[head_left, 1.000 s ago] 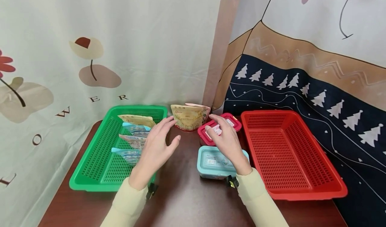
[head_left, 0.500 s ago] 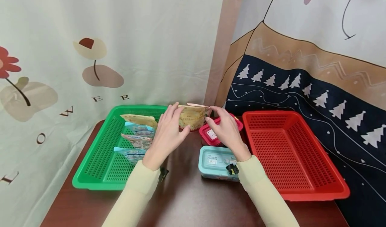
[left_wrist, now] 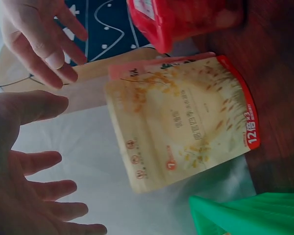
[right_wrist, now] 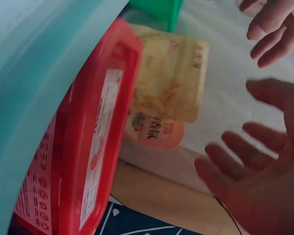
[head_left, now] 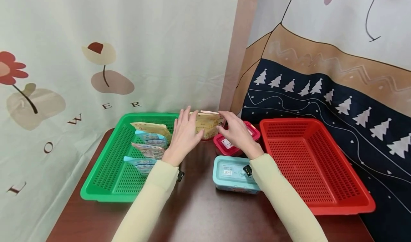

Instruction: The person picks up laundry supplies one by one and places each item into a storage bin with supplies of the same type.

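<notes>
A yellow stand-up pouch [left_wrist: 181,122] with a red bottom edge stands upright at the back of the table. Behind it shows part of a pink pouch [right_wrist: 154,129]. My left hand [head_left: 185,136] is at the yellow pouch's left side, fingers spread and pointing forward. At the other side is my right hand [head_left: 236,132], thumb and fingers apart. Both wrist views show a gap between the fingers and the pouch, and neither hand holds anything. Under the right hand lies a container with a red lid [head_left: 226,144]. Closer in sits a light blue lidded box [head_left: 236,174].
On the left stands a green basket [head_left: 107,195] with several pouches [head_left: 151,127] upright in it. A red basket [head_left: 318,170] stands on the right. Patterned curtains [head_left: 173,49] hang right behind the brown table [head_left: 199,213].
Both hands have moved forward to the yellow pouch's sides. The left hand has also shifted right, away from the green basket. The pouches stay in place.
</notes>
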Demonstrator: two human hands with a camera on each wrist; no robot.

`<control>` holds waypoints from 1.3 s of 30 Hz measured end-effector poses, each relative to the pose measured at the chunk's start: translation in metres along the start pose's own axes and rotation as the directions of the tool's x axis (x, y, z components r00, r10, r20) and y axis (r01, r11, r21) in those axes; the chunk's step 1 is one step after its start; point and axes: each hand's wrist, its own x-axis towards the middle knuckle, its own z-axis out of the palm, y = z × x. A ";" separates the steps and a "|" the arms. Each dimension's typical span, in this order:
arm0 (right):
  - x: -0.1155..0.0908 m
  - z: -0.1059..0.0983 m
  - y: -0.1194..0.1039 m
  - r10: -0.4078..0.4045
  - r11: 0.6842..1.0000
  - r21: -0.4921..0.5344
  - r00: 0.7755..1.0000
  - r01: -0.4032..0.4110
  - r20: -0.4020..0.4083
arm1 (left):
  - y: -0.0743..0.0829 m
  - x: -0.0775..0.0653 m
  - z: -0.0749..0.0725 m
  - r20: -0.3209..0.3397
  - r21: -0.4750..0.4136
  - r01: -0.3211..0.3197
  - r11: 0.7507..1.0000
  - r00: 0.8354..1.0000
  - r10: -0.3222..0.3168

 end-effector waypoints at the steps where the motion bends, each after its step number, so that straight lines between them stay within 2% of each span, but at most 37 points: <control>1: 0.002 0.001 0.002 -0.016 1.000 -0.013 1.000 0.016 0.018 | -0.001 0.003 0.002 0.004 0.002 -0.004 1.000 1.000 0.004; 6: 0.012 0.006 0.005 -0.070 0.995 -0.062 0.996 0.074 0.056 | -0.009 0.014 0.009 0.025 0.030 -0.008 1.000 1.000 0.007; 19: 0.031 0.020 0.005 -0.030 0.987 -0.159 0.999 0.033 0.025 | -0.019 0.038 0.021 0.059 0.067 -0.037 0.997 0.998 0.033; 25: 0.035 0.025 0.007 -0.007 0.989 -0.150 0.999 0.015 0.050 | -0.025 0.043 0.025 0.074 0.085 -0.020 0.996 0.997 0.014; 33: 0.038 0.029 0.005 0.001 0.989 -0.150 0.999 0.007 0.052 | -0.029 0.044 0.026 0.059 0.109 -0.023 0.994 0.998 0.017; 39: 0.040 0.033 0.005 -0.013 0.987 -0.156 0.998 0.024 0.069 | -0.032 0.044 0.029 0.039 0.091 -0.075 0.993 0.997 0.072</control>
